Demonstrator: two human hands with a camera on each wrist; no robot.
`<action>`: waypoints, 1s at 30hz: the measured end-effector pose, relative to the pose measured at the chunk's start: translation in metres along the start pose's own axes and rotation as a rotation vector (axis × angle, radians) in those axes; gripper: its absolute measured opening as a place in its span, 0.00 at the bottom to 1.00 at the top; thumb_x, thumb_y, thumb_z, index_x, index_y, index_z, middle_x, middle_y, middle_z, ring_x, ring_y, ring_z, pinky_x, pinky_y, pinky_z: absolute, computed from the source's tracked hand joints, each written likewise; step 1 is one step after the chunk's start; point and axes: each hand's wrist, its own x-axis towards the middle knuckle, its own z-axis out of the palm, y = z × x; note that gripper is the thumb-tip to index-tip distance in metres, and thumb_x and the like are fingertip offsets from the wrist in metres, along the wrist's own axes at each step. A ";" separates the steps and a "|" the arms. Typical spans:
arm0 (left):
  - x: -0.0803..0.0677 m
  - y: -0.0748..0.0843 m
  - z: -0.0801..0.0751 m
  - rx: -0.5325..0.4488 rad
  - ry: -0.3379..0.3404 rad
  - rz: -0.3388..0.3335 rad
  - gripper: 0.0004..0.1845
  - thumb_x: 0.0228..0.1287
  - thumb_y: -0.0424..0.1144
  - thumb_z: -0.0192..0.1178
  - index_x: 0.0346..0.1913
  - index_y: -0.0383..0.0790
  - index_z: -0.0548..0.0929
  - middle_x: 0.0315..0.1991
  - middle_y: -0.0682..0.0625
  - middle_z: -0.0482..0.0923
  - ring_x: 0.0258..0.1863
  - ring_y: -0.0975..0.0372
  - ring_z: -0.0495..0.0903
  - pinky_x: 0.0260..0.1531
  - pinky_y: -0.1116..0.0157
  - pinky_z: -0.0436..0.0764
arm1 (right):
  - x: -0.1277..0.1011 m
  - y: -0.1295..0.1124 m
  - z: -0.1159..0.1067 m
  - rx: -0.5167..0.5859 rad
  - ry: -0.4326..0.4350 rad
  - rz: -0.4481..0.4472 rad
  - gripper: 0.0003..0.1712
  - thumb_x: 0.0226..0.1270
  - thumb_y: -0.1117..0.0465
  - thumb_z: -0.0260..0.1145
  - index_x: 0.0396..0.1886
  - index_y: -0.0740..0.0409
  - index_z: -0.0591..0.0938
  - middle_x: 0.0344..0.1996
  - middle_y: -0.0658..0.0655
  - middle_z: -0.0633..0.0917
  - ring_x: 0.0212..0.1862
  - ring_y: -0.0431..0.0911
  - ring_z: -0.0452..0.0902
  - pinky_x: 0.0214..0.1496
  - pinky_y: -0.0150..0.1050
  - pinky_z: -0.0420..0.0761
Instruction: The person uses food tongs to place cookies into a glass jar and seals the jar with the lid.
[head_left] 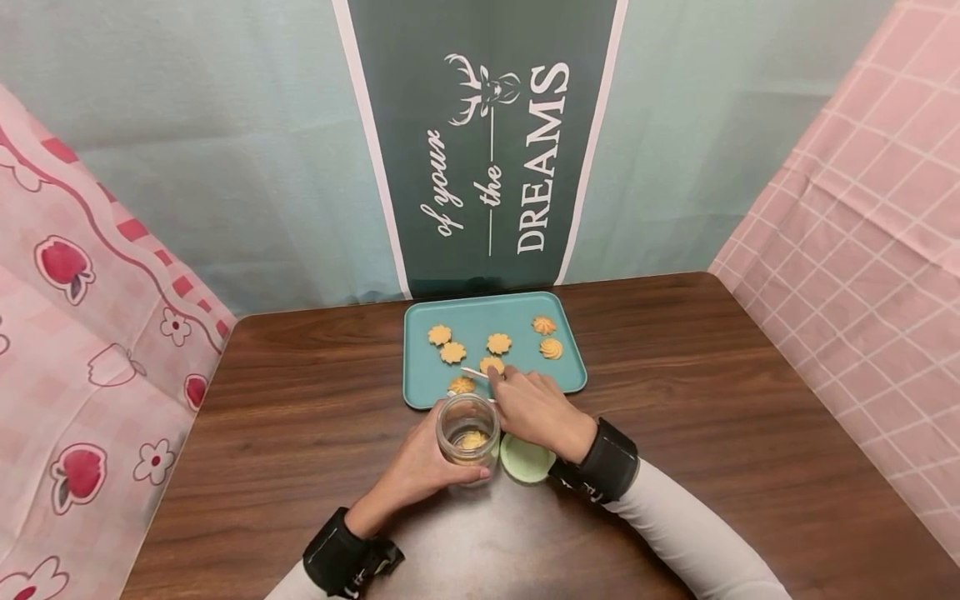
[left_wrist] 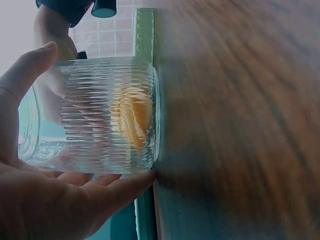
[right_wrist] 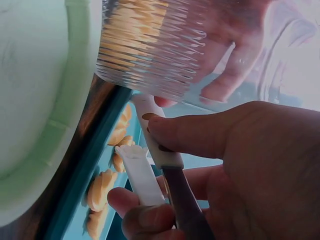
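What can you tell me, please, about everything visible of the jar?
The jar is clear, apparently glass, with ribbing around its lower wall and a smooth, round, open mouth. It appears to stand upright on the brown table, with at least one cookie inside near its base. The left hand grips its side.

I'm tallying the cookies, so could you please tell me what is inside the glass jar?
At least one golden cookie lies near the bottom of the glass jar; whatever it covers is hidden, so the count is unclear.
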 end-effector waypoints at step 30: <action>0.000 0.002 0.000 0.005 0.011 0.004 0.49 0.44 0.49 0.88 0.70 0.45 0.73 0.60 0.50 0.83 0.59 0.54 0.82 0.62 0.50 0.78 | 0.005 0.002 0.008 -0.080 0.003 -0.034 0.15 0.78 0.59 0.66 0.57 0.61 0.82 0.32 0.61 0.81 0.19 0.50 0.71 0.17 0.44 0.72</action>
